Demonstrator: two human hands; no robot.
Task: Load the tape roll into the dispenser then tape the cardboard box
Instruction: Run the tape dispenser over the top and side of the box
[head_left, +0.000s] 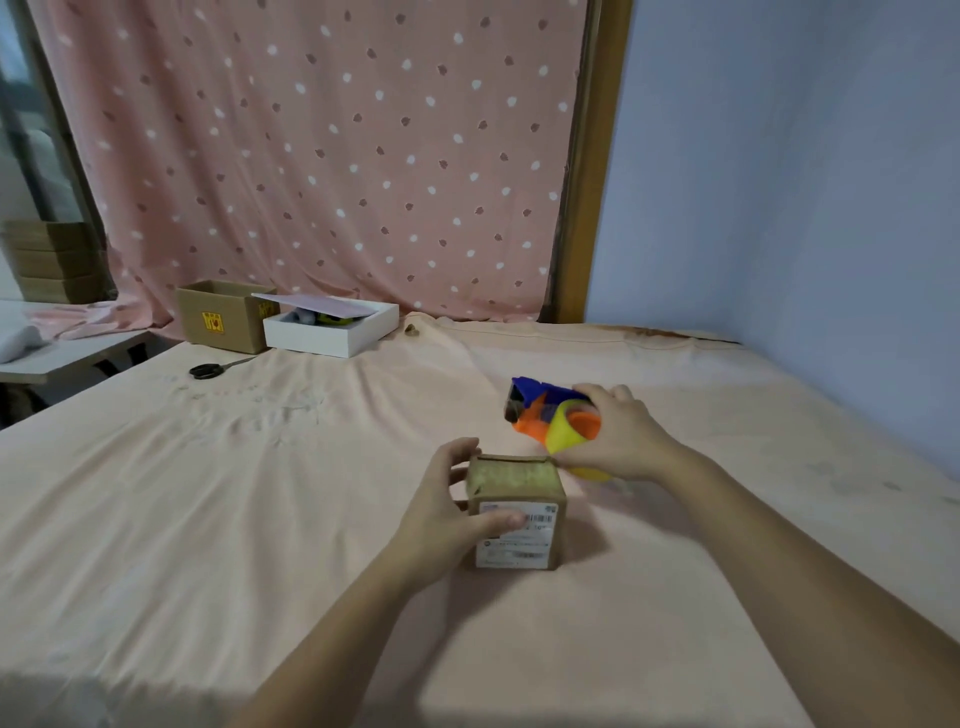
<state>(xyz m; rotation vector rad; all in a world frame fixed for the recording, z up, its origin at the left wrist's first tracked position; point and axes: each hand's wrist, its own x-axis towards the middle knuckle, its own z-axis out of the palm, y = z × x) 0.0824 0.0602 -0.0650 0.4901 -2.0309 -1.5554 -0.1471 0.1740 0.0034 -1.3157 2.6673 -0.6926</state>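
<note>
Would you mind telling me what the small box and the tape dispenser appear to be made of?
The small box: matte brown cardboard, with a cut top edge and a white paper label. The tape dispenser: probably moulded plastic, in saturated blue and orange; its finish is blurred.

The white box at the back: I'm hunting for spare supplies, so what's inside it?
The white box has a pink lid lying askew across its top. Through the gap, something grey and something yellow-green show. The lid covers the rest, so I cannot identify the contents.

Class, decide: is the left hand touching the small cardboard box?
Touching. The head view shows the left hand wrapped around the cardboard box, thumb lying across its label, fingers behind its far edge.
</note>
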